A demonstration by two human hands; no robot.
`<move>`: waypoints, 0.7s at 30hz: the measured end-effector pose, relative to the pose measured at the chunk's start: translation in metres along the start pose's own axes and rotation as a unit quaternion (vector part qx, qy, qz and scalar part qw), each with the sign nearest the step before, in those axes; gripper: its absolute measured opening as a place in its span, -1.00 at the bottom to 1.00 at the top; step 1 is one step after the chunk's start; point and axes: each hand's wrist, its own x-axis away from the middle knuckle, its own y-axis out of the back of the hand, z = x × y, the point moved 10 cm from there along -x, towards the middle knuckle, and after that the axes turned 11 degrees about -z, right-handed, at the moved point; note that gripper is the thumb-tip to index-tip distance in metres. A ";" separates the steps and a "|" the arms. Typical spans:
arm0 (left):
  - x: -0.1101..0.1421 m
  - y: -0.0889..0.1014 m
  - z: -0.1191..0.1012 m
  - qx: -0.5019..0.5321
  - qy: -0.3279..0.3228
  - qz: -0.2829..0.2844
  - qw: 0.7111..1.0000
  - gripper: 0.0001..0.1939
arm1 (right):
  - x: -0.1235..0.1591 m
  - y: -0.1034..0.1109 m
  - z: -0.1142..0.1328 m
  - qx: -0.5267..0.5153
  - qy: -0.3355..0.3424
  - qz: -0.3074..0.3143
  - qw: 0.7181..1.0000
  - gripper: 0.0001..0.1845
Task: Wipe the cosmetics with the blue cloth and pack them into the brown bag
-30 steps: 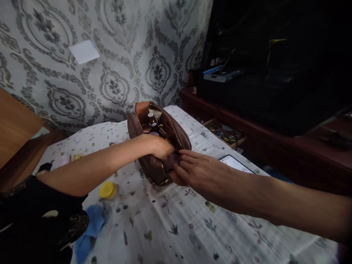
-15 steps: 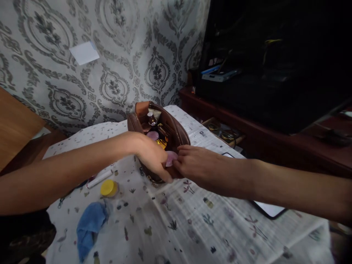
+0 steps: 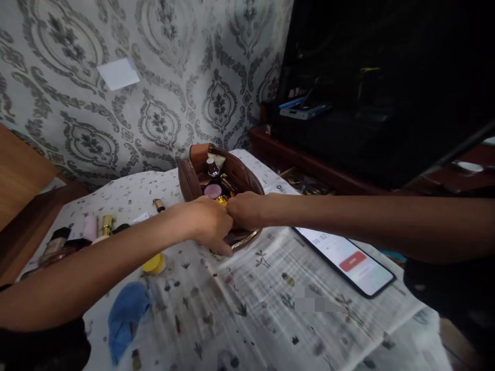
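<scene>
A brown bag (image 3: 188, 180) with a leathery sheen stands near the far right corner of the cloth-covered surface (image 3: 216, 319), its mouth open and gold zip teeth (image 3: 247, 239) bright along the near side. Inside, a silver-capped bottle (image 3: 212, 167) stands beside a pale tube (image 3: 217, 159), with a round pink item (image 3: 212, 191) and a shiny gold one (image 3: 222, 200) closer to the near end. The step in hand looks like work by both hands at that near end. The left hand (image 3: 214, 221) bends over the near left rim, thumb pointing down outside; the right hand (image 3: 244, 210) reaches in across the right rim. Both sets of fingertips are hidden, so whether either grip is wide, narrow or holding something cannot be told. Any further move there would seem to call for steadying the soft rim and keeping fingers clear of the zip. Beyond the bag, a yellow-lidded jar (image 3: 153, 263) and a blue cloth (image 3: 127, 319) lie toward the near left, more small bottles (image 3: 107, 224) sit by the left edge, and a lit phone (image 3: 365, 270) lies along the right edge.
</scene>
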 end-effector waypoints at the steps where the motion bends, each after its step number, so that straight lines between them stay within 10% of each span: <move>1: 0.000 -0.001 0.001 0.000 0.002 0.019 1.000 -0.53 | 0.000 -0.003 0.000 0.012 -0.006 0.035 0.999 -0.74; 10: -0.020 -0.016 0.006 0.068 0.036 0.083 0.994 -0.58 | 0.000 -0.021 -0.006 0.003 -0.059 0.112 0.992 -0.47; 21: -0.025 -0.025 0.010 0.041 0.047 0.128 0.990 -0.53 | -0.009 -0.019 -0.014 -0.071 -0.065 0.042 0.994 -0.43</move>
